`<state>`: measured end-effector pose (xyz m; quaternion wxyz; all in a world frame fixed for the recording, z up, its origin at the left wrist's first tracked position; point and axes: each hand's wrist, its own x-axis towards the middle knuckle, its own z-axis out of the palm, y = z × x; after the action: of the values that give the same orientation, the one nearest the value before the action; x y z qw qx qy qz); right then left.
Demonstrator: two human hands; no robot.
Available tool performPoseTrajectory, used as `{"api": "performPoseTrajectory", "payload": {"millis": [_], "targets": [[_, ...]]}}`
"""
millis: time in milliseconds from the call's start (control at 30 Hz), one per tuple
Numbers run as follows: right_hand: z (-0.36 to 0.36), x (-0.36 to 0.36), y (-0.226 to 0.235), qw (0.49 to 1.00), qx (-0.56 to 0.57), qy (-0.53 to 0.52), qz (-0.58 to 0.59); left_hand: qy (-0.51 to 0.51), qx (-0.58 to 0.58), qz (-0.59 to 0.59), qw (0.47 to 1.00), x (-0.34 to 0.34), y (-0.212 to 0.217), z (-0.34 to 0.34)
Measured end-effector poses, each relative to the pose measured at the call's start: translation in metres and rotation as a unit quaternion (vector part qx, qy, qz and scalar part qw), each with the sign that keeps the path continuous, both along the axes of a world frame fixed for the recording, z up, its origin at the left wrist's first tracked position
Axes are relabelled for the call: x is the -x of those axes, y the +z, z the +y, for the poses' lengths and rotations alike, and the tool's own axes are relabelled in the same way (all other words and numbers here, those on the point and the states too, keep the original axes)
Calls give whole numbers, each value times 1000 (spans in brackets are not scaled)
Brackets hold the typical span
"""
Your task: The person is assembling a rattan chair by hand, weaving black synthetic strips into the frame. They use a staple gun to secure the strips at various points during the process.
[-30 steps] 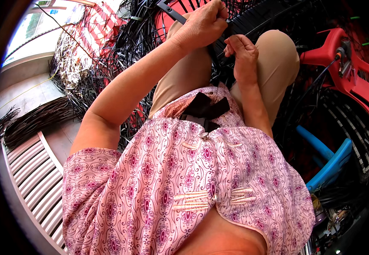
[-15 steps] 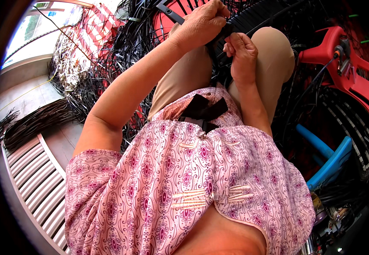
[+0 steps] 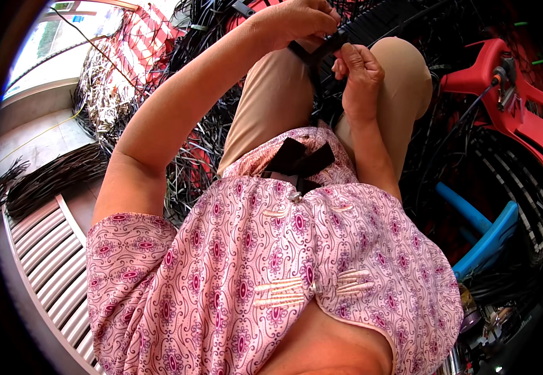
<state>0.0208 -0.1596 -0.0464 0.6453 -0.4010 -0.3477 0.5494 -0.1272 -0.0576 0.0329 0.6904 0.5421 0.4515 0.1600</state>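
My left hand (image 3: 296, 19) reaches out over my knees at the top of the view and pinches a flat black strip (image 3: 319, 49). My right hand (image 3: 360, 69) is closed in a fist around the same black strip just below it, above my right knee. The strip runs down between my tan-trousered legs (image 3: 271, 106) toward my lap. My pink patterned blouse (image 3: 271, 275) fills the lower middle of the view.
Heaps of black strips (image 3: 190, 169) lie on the floor to the left and ahead. A red plastic chair (image 3: 509, 106) stands at the right, with a blue plastic piece (image 3: 484, 231) below it. A ribbed grey panel (image 3: 40, 250) lies at the lower left.
Both hands have stayed at the black strip over my knees; the left hand shifted slightly upward and the right hand tightened on the strip.
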Motion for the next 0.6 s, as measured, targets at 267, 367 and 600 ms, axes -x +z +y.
{"api": "performPoseTrajectory", "payload": {"millis": [267,367,600], "targets": [[1,2,-2,1000,8,-4,14,5,-94,4,996,-4,-16,-7],[2,2,0,1000,9,-11,2,24,-110,0,994,-6,-16,-12],[5,5,0,996,-18,-60,-59,52,-311,79,946,-14,-24,-20]]}}
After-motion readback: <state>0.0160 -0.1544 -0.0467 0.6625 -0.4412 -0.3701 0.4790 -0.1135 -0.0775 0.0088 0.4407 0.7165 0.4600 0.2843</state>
